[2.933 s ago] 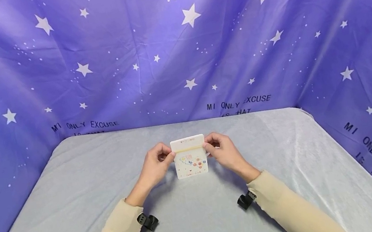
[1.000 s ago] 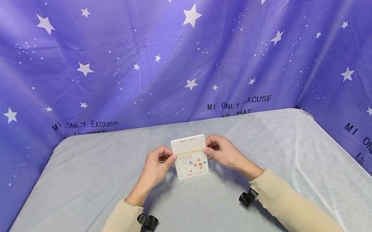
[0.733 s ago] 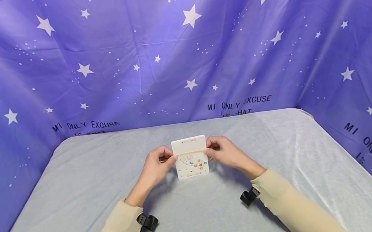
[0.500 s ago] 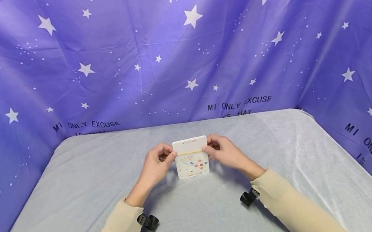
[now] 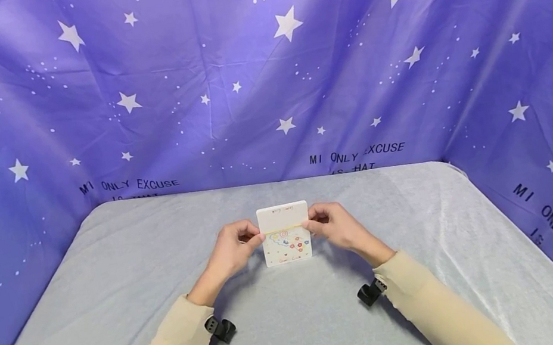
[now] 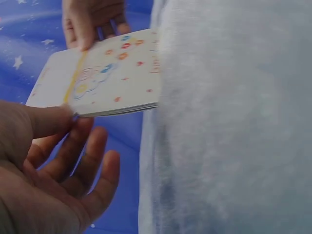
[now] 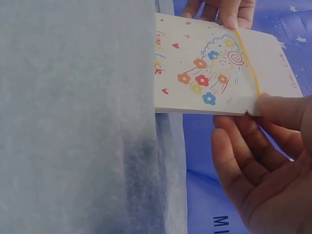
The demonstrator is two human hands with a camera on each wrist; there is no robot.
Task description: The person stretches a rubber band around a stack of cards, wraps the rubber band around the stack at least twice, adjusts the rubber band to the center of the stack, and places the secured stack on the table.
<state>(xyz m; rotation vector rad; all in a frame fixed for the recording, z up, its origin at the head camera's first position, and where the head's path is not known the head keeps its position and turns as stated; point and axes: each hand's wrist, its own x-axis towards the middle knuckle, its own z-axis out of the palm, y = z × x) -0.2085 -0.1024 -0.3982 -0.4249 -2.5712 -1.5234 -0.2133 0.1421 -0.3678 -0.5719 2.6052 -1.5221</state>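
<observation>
A white printed card stack (image 5: pixel 288 249), with flower and cloud drawings and "Good Luck" lettering, stands upright, its lower edge on the grey cloth. Layered edges show in the left wrist view. A yellow rubber band (image 7: pixel 250 61) runs straight across its front, above the drawing. My left hand (image 5: pixel 232 247) pinches the band at the left edge, thumb in front and index finger behind, other fingers loosely bent. At the right edge my right hand (image 5: pixel 336 226) pinches the band likewise. Close beside the right thumb, a small notch cuts the stack's edge in the right wrist view.
Pale grey cloth (image 5: pixel 301 325) covers the table, whose far edge lies behind the stack. A purple curtain (image 5: pixel 236 52) with white stars and black lettering hangs at the back and sides. Black wrist cameras (image 5: pixel 220 329) sit at both beige sleeve cuffs.
Both hands have lowered slightly, and the yellow rubber band sits lower on the card stack than about three seconds ago, leaving more white above it. The stack stays upright in place.
</observation>
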